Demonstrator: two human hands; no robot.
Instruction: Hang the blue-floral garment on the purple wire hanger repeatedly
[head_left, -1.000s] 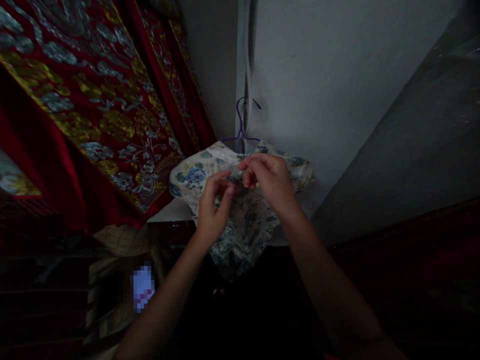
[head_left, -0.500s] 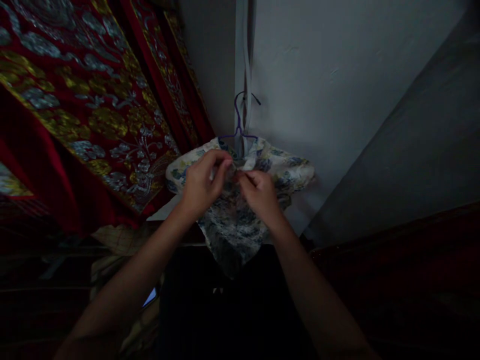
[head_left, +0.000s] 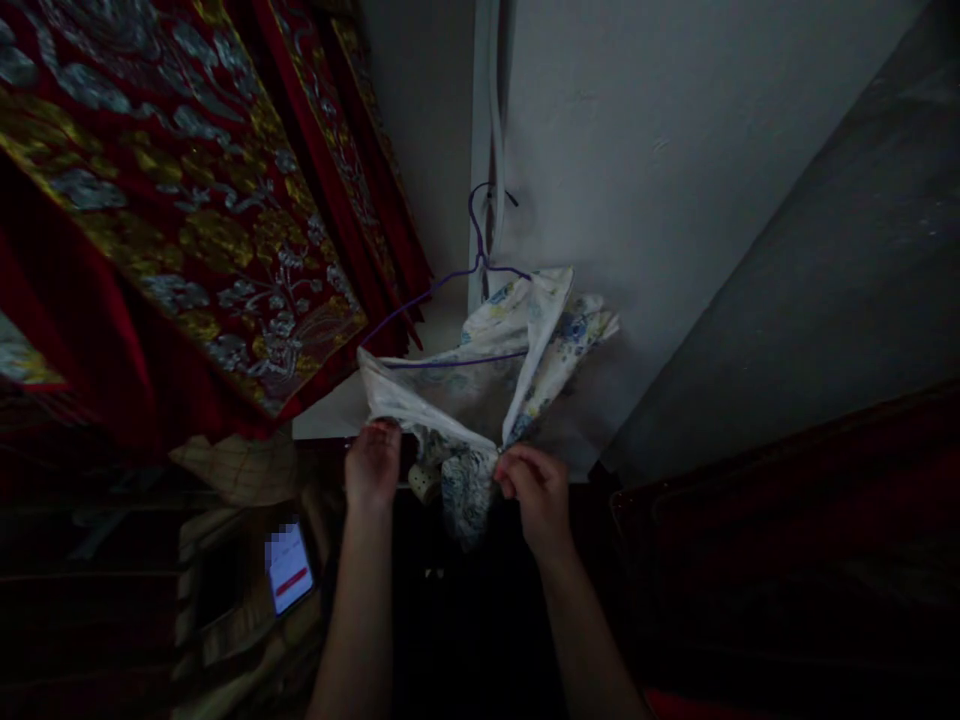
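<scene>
A white shirt with a blue and yellow floral print hangs partly on a thin purple hanger. The hanger's left arm lies bare above the cloth, while its right arm is still inside the shoulder. My right hand pinches the edge of the shirt's front opening, low and right of centre. Closed at the left side of the cloth, my left hand grips the shirt below its left shoulder; the fingertips are dim and partly hidden. Between my hands the lower part of the shirt droops in folds.
Red cloth with gold and silver embroidery hangs at the left. A white pipe runs down the pale wall behind the hanger hook. A lit phone lies at lower left, near a checked cloth bundle.
Both hands have moved down and apart from the collar. The shirt's front has opened, and its left shoulder has come off the hanger. The phone now shows fully.
</scene>
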